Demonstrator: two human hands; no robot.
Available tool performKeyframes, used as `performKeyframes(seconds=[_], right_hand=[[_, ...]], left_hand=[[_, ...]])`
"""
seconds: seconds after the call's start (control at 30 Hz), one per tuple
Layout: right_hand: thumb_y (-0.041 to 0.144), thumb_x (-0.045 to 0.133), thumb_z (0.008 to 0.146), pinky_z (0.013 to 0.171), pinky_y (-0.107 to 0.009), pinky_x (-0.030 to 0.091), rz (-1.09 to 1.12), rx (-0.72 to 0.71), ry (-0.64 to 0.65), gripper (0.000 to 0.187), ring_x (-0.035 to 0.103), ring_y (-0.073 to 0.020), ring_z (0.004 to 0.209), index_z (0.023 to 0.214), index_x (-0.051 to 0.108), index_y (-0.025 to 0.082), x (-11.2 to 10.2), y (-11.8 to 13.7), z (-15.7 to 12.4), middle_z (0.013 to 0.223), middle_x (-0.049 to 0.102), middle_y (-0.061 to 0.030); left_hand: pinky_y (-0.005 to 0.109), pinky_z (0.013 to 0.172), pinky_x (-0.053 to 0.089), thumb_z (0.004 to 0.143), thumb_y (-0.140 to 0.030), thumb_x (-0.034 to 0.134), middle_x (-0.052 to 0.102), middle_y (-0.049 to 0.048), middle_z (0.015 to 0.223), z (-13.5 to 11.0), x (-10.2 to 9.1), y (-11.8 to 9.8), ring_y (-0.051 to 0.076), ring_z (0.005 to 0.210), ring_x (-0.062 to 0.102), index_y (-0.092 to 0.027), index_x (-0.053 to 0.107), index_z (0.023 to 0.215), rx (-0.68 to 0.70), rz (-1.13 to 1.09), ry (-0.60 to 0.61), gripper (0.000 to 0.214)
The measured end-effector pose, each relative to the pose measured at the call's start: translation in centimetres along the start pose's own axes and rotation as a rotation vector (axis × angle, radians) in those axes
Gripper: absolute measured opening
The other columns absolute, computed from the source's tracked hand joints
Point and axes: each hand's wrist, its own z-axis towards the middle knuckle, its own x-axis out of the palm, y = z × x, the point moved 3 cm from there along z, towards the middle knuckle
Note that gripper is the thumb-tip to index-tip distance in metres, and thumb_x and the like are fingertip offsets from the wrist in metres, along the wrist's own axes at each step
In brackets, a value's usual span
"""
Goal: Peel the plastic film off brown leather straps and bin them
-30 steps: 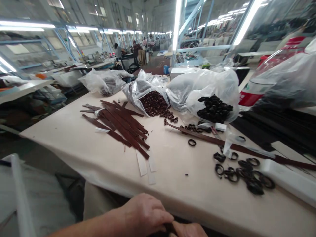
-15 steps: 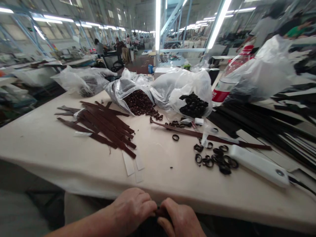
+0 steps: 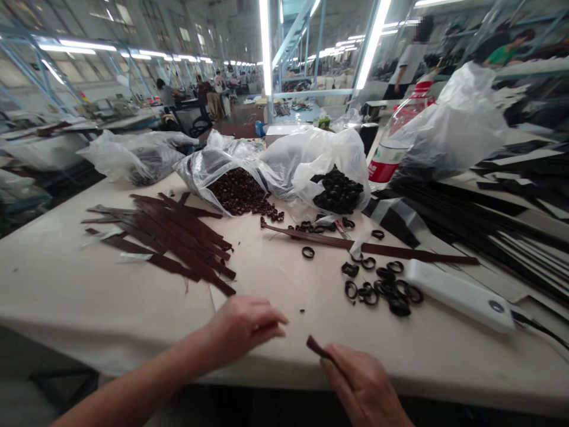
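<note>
My right hand (image 3: 362, 379) is closed at the table's front edge. It grips a brown strip (image 3: 316, 346), whose short end sticks out beyond the thumb and fingers; the rest is hidden. My left hand (image 3: 244, 329) is over the table to its left, apart from the strip, fingers stretched to the right with nothing seen in them. Just behind it lies a pile of dark brown strips (image 3: 178, 240). Black loops (image 3: 393, 287) are scattered to the right, in front of one long brown strip (image 3: 377, 247).
At the back, a clear bag of small brown loops (image 3: 237, 190) lies beside a bag of black loops (image 3: 338, 190). A red-capped bottle (image 3: 384, 160) stands to their right. A white corded device (image 3: 460, 296) and many black strips (image 3: 471, 219) occupy the right side.
My hands were close together below the table edge. Both have risen over the table and separated, the left letting go, and the brown strip shows in my right hand.
</note>
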Motion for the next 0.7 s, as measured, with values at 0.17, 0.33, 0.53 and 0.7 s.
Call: performKeyframes(seconds=[0.17,0.33,0.53,0.7], right_hand=[[0.038,0.041,0.102,0.054,-0.022,0.040,0.119,0.234,-0.173,0.034,0.055,-0.0136,0.057,0.077,0.056,0.022,-2.5,-2.9,0.4,0.064,0.054,0.0023],[0.039,0.043,0.101,0.052,-0.022,0.038,0.197,0.285,-0.218,0.033,0.050,-0.0125,0.055,0.077,0.057,0.021,-2.4,-3.4,0.2,0.063,0.049,0.0038],[0.039,0.040,0.102,0.052,-0.022,0.036,0.230,0.301,-0.185,0.035,0.048,-0.0120,0.055,0.076,0.055,0.021,-2.5,-3.3,0.3,0.064,0.048,0.0039],[0.041,0.038,0.102,0.054,-0.023,0.036,0.253,0.317,-0.165,0.036,0.049,-0.0123,0.057,0.076,0.054,0.020,-2.2,-3.5,0.3,0.065,0.048,0.0035]], left_hand=[[0.023,0.066,0.046,0.089,-0.026,0.064,0.074,0.0035,0.080,7.4,-3.8,6.3,0.015,0.069,0.066,-0.019,0.076,0.087,-0.168,0.055,-0.197,0.014],[0.026,0.075,0.046,0.086,-0.026,0.065,0.075,0.0061,0.093,15.5,-2.1,11.0,0.019,0.081,0.067,-0.021,0.078,0.094,-0.291,0.276,-0.064,0.016],[0.031,0.082,0.047,0.067,-0.019,0.078,0.076,0.0069,0.080,20.6,1.1,13.7,0.027,0.088,0.068,-0.023,0.080,0.078,-0.358,0.275,0.009,0.012],[0.034,0.088,0.047,0.063,-0.007,0.072,0.075,0.0076,0.082,21.3,1.2,13.5,0.027,0.092,0.067,-0.021,0.079,0.076,-0.378,0.178,-0.052,0.020]])
